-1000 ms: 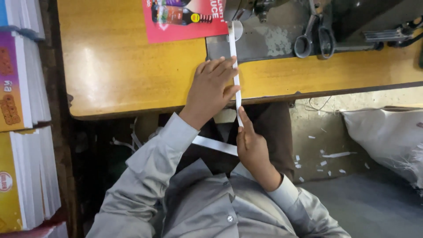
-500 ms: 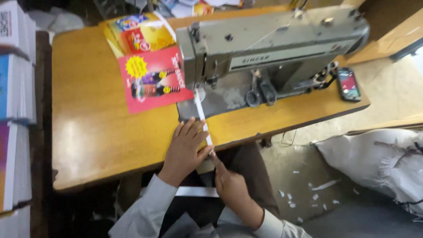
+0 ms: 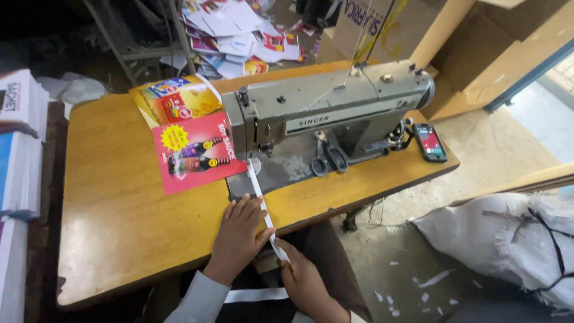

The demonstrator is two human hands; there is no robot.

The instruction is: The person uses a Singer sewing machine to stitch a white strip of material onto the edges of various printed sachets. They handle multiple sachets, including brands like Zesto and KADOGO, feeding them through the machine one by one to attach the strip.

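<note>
The narrow white fabric strip (image 3: 263,209) feels light and limp. My left hand (image 3: 239,236) presses it flat on the wooden desk (image 3: 119,203); my right hand (image 3: 305,281) pinches its near end.

Daylight enters right of the grey-green metal sewing machine (image 3: 329,116); left of it lies dim, edges soft and slightly bowed.
</note>
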